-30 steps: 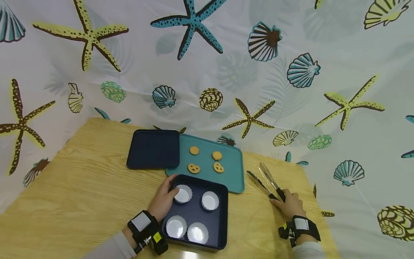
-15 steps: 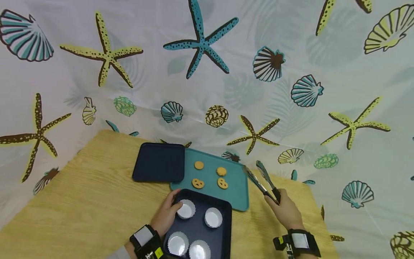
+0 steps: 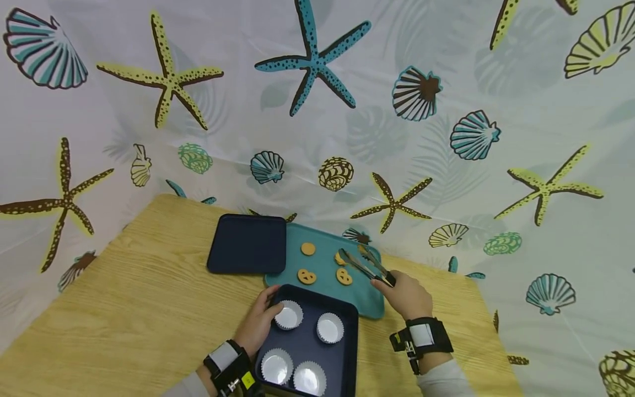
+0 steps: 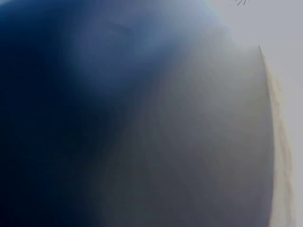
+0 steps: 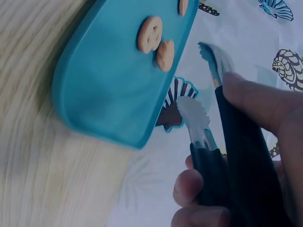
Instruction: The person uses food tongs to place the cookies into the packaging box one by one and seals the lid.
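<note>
My left hand (image 3: 255,325) grips the left wall of a navy square baking pan (image 3: 303,343), thumb over the rim beside a white paper baking cup (image 3: 289,315). Several such cups stand inside. My right hand (image 3: 409,298) holds metal tongs (image 3: 359,266) by their dark handles, arms spread apart with nothing between the tips. The tongs overlap the right part of a teal tray (image 3: 322,295) and partly cover a scalloped cookie (image 3: 339,258). Also on the tray lie a round cookie (image 3: 308,248) and two pretzel-shaped cookies, one left (image 3: 306,277) and one right (image 3: 344,277).
A dark navy tray or lid (image 3: 247,244) overlaps the teal tray's left end. Everything rests on a wood-grain table (image 3: 163,309), backed by a white cloth (image 3: 223,138) printed with shells and starfish. The left wrist view is mostly blurred dark blue and grey.
My right hand has lifted the tongs from the table at right and moved them left, over the teal tray. The left hand keeps its hold on the pan. The head view has tilted up.
</note>
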`<state>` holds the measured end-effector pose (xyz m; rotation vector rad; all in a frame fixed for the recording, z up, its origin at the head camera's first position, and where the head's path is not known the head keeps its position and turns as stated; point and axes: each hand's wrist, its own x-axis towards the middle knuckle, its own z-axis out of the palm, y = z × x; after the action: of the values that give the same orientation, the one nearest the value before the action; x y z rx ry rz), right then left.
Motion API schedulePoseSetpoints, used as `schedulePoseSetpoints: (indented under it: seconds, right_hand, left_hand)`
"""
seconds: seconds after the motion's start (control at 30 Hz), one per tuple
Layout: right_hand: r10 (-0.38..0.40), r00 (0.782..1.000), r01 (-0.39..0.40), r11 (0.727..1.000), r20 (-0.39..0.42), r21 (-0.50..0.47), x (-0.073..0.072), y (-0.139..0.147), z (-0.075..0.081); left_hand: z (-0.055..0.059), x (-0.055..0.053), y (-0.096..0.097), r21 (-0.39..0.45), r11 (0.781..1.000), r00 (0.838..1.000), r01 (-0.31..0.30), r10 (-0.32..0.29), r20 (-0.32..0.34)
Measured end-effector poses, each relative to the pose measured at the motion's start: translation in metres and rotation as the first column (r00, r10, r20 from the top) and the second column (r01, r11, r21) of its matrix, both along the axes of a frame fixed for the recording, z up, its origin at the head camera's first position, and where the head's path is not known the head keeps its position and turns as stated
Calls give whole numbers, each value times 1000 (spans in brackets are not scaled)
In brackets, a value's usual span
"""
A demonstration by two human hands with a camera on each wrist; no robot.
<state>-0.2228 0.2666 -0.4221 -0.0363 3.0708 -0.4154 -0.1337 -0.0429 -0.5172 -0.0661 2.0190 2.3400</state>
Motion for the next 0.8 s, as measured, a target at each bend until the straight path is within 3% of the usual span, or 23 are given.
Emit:
schedulePoseSetpoints:
  seconds: [0.23,0.37,0.8]
  right_hand:
    - [-48,998,47,999,50,12,-8,-11,-11]
    - [-44,997,43,999,61,16,-9,-14,-17]
    - [17,999,-14,996,-34,85,-3,-25,-19]
  left_hand:
    - [-2,1,-2,41,999,1000,10,-10,4]
    - [-5,1,-2,22,1000,1000,6,-6,5]
    - [-6,-1,-4,24,1000,1000,15,-15,11]
